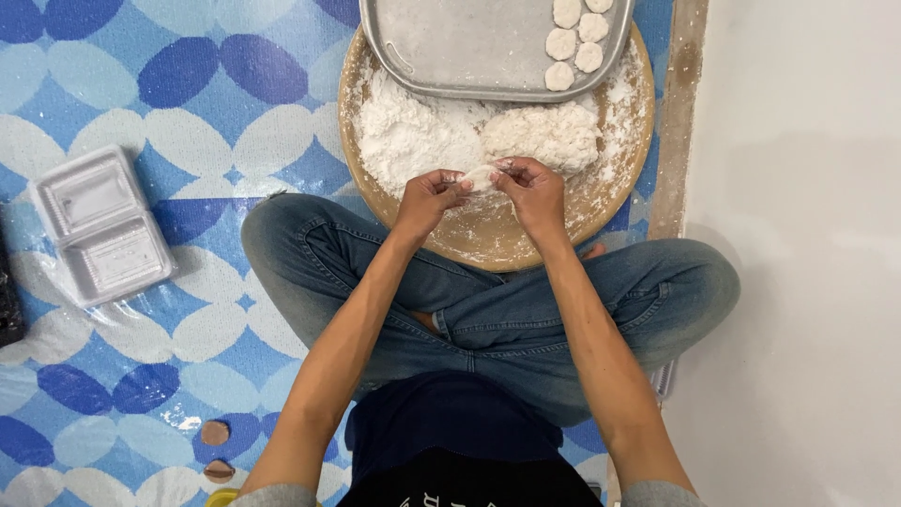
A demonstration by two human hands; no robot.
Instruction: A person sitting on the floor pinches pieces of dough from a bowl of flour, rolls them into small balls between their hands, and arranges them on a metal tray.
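Above the round wooden board (488,246), we see the left hand (427,199) and right hand (533,191) pinching a small dough piece (480,176) between their fingertips, just beside the floury dough mound (469,136).

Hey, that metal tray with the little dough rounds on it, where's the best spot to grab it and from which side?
Probably by its bare near-left rim, coming from the person's left. The metal tray lies flat across the far edge of the round wooden board, and its dough rounds cluster at the right end, so the left side is free. A raised rolled lip there gives fingers purchase. Both hands are busy pinching a dough piece.
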